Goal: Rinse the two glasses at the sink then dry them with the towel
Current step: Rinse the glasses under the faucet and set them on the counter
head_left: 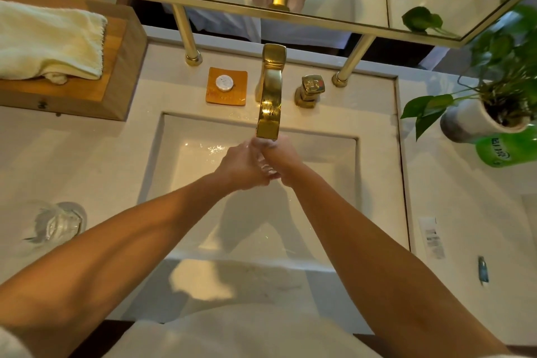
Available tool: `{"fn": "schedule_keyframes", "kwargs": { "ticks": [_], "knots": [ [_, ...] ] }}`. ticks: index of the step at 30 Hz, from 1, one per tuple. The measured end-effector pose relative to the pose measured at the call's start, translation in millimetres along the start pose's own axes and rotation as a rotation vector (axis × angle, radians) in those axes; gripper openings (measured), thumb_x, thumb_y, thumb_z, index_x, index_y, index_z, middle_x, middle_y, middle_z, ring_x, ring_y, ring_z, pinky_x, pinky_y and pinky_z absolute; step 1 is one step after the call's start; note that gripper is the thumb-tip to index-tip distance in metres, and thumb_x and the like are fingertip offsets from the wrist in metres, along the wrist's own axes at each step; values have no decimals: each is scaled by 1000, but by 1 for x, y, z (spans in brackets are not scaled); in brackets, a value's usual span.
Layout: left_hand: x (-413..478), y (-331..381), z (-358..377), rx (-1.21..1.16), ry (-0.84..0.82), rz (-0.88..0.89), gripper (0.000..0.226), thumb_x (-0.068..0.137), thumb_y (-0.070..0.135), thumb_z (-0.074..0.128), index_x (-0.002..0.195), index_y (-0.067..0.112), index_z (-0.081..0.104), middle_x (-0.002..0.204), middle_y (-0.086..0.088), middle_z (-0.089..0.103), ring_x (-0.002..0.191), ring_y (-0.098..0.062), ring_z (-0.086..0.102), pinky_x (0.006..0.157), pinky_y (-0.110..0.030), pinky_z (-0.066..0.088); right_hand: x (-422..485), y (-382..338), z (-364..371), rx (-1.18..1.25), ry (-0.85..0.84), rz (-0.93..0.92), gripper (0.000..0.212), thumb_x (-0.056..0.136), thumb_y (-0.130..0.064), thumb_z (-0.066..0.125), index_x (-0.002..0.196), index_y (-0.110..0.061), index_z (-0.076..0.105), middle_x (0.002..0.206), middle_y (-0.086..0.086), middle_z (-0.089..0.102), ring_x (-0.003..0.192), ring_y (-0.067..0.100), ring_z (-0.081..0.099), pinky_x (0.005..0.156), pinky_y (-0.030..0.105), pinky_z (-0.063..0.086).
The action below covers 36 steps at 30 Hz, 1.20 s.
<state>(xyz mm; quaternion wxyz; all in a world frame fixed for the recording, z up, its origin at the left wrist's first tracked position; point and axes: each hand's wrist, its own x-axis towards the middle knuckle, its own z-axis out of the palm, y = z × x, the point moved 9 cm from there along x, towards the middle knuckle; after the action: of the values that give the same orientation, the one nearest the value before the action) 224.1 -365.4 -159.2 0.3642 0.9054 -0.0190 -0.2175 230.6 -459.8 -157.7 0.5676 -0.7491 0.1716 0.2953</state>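
Both of my hands meet over the white sink basin [186, 183], right under the spout of the gold faucet [271, 96]. My left hand [242, 167] and my right hand [286, 161] close around a clear glass [266, 167]; only a glint of it shows between the fingers. Water splashes where the spout meets my hands. A second clear glass [58, 221] stands on the counter to the left of the basin, apart from both hands. The pale yellow towel [49, 41] lies folded on a wooden box [122, 73] at the back left.
A gold tap handle [311, 90] stands right of the faucet. An orange dish with a round white soap [226, 86] sits left of it. At the right are a potted plant [494, 107] and a green bottle [505, 151]. A gold-framed mirror [290, 17] hangs above the basin.
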Motion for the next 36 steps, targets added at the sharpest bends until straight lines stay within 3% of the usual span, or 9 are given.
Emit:
{"fn": "schedule_keyframes", "kwargs": {
  "ticks": [4,7,11,14,17,21,29,33,36],
  "knots": [
    [-13,17,-9,385,247,120,61,77,30,82,128,20,51,104,-2,62,91,-19,60,73,-29,53,-3,14,0,233,0,272,21,102,-33,49,98,-17,62,105,14,67,95,33,65,80,48,58],
    [-10,22,-9,554,285,189,55,75,29,84,118,13,55,100,-5,60,87,-19,55,69,-29,49,0,15,4,275,-41,311,27,102,-33,49,108,-11,63,110,14,66,107,36,63,96,51,53],
    [4,-3,-16,8,153,-11,71,63,40,90,123,26,55,103,5,65,85,-12,60,68,-27,52,2,-5,3,135,12,81,34,103,-34,49,123,-9,61,122,18,65,117,37,61,102,53,50],
    [2,-16,-10,-420,-26,-28,70,63,24,92,123,30,57,111,3,67,100,-18,66,81,-38,60,-5,0,-2,182,-1,23,39,104,-36,49,128,-7,59,120,20,65,107,37,66,86,48,58],
    [-6,-16,-5,-647,-95,-30,76,58,7,92,122,27,56,115,-7,67,105,-25,68,84,-51,61,-13,2,-18,230,-14,-20,37,103,-26,50,121,4,62,103,23,62,85,35,66,65,37,58],
    [-8,-9,5,-761,-108,-75,92,50,9,94,130,22,51,121,-11,63,112,-31,63,90,-51,58,-22,-15,-53,212,19,-69,26,100,-12,51,117,4,63,94,19,65,68,27,65,58,31,59],
    [-12,-1,22,-918,-203,-85,85,65,-6,88,136,16,47,126,-16,55,111,-34,58,71,-33,56,-22,-90,-136,-398,540,-422,38,99,-14,59,137,-16,52,127,4,56,117,22,57,103,38,50],
    [-11,0,23,-885,-185,-96,84,63,-8,87,134,15,48,117,-18,56,101,-31,59,67,-30,53,10,-102,-117,-886,347,-442,64,101,-21,57,158,-21,26,164,11,24,150,35,22,120,47,24],
    [-8,-1,21,-900,-173,-104,79,63,-10,86,130,15,52,112,-17,59,97,-31,60,66,-30,55,35,-92,-103,-1122,181,-390,66,102,-19,54,159,-24,21,168,9,12,151,40,17,120,52,26]
  ]
}}
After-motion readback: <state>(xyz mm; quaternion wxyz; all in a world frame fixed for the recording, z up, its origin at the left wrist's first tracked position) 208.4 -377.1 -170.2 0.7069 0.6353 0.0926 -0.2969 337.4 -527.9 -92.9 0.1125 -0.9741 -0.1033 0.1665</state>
